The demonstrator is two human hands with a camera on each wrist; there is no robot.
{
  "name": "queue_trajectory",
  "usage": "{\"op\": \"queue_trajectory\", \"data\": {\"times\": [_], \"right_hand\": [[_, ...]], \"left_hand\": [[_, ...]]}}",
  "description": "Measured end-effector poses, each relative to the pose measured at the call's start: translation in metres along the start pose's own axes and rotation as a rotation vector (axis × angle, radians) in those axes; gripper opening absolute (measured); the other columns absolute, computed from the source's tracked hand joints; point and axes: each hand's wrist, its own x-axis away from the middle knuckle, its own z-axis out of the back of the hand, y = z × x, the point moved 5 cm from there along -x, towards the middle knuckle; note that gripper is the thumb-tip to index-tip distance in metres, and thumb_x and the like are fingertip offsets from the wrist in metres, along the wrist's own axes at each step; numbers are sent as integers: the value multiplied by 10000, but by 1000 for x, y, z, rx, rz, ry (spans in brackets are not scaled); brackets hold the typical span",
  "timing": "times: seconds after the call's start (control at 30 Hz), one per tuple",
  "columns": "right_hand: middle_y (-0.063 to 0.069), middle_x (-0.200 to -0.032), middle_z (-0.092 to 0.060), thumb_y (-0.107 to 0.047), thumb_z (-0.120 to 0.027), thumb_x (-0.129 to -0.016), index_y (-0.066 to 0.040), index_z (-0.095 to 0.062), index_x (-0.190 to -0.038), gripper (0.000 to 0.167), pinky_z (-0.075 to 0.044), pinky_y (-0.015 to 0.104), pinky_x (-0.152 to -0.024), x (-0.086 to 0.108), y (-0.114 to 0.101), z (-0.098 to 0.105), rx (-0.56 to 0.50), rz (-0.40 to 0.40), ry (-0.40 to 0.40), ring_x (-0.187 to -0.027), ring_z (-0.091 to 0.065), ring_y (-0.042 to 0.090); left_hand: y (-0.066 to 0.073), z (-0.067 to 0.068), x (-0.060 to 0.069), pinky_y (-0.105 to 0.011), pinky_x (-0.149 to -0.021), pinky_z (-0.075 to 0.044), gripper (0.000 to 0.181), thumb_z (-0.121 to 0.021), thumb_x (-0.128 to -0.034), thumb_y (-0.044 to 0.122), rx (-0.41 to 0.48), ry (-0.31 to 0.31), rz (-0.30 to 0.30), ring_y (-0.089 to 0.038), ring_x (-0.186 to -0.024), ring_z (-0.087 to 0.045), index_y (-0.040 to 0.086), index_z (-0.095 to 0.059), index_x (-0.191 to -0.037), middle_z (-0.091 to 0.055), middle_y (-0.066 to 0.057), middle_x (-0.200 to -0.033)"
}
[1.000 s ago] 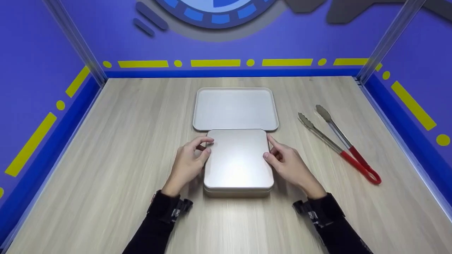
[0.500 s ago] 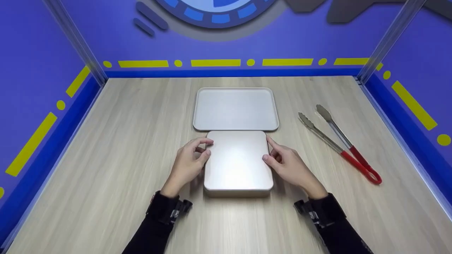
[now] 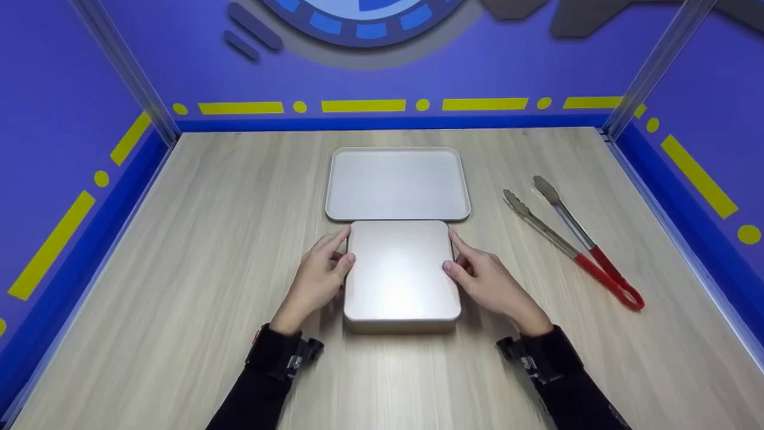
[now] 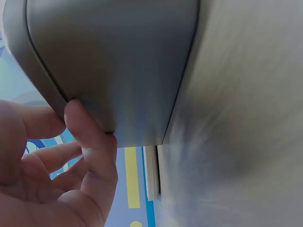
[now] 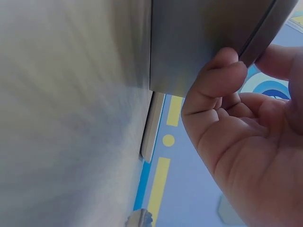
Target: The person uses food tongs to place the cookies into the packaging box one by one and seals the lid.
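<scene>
A silver rectangular metal tin stands upright in the middle of the table, and its flat lid covers its top. My left hand pinches the lid's left edge. In the left wrist view the left fingers touch the seam between lid and tin wall. On the opposite side my right hand pinches the lid's right edge, with thumb at the rim. The right wrist view shows curled right fingers against the seam. The inside of the tin is hidden.
Just behind the tin lies a shallow pale tray. Tongs with red handles lie spread on the right of the wooden table. Blue panels with yellow marks wall in the back and both sides.
The lid has come down slightly onto the tin and toward the person; the gap line at its front has closed. The left index finger has slid from the lid's top to its side.
</scene>
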Motion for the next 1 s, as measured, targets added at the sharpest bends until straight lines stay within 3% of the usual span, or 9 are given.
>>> {"op": "queue_trajectory", "data": {"times": [0.2,0.3,0.43,0.73,1.0], "right_hand": [[-35,-797,-568,-264,-608,-1098,4,-340,-1638,660,-434,250,-611,-1,2,-1,-4,-7,-17,-662,-483,93],[-35,-799,-568,-275,-600,-1102,4,-334,-1641,663,-433,252,-609,0,3,-1,2,-12,-22,-660,-481,94],[-39,-791,-562,-277,-591,-1106,14,-320,-1642,668,-431,251,-605,0,2,-1,13,-13,-27,-651,-473,89],[-35,-790,-556,-301,-567,-1116,14,-283,-1653,685,-430,253,-603,1,2,-1,25,-32,-57,-643,-465,91],[-31,-796,-546,-329,-558,-1117,21,-278,-1654,699,-428,258,-618,-1,1,-2,31,-40,-82,-653,-458,100]], "left_hand": [[-1,-2,0,-464,-1039,-560,571,-595,-1097,197,-34,-37,17,-284,-1219,-658,116,-416,-1633,-463,-114,-1637],[-1,-3,1,-509,-1171,-461,576,-581,-1105,218,-32,-53,27,-334,-1373,-578,127,-396,-1642,-432,-134,-1658],[0,-4,2,-522,-1247,-355,580,-570,-1110,221,-27,-68,31,-347,-1497,-447,137,-375,-1650,-425,-154,-1657],[1,-3,2,-498,-1241,-366,578,-569,-1111,208,-40,-76,22,-331,-1490,-456,101,-373,-1643,-422,-158,-1651],[0,-1,1,-478,-1118,-516,576,-579,-1109,233,-57,-77,47,-296,-1335,-623,132,-383,-1642,-489,-134,-1597]]}}
